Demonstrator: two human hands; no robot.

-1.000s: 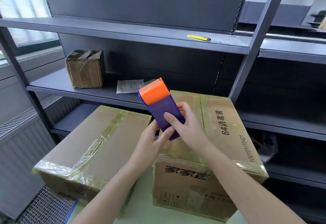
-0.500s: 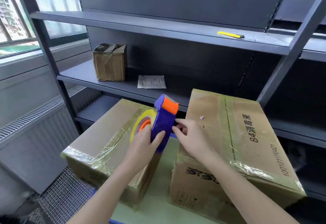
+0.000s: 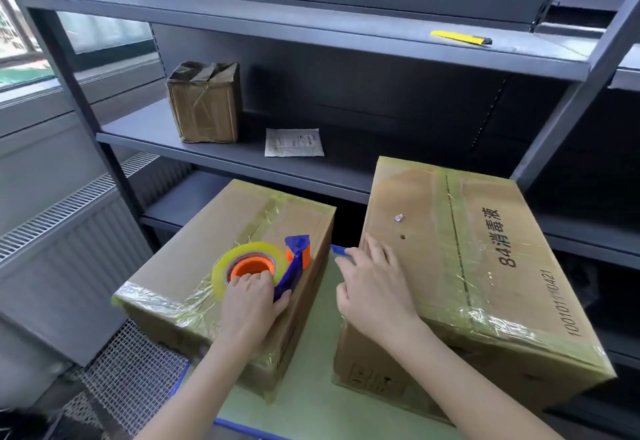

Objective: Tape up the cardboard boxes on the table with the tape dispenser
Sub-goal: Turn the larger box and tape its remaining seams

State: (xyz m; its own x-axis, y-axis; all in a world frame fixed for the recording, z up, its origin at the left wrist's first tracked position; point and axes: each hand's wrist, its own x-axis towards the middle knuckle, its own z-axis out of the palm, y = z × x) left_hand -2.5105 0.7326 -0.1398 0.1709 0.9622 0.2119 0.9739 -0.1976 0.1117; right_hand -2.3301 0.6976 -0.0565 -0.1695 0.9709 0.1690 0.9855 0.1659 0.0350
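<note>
Gripping dispenser (image 3: 266, 266) with left hand (image 3: 251, 304), fingers curling round its roll and blue frame, holding it on its side atop left box (image 3: 194, 249), near the right edge. Resting right hand (image 3: 375, 290), fingers loose and holding nothing, on right box (image 3: 485, 266) at its left edge. Working over table (image 3: 311, 401)
</note>
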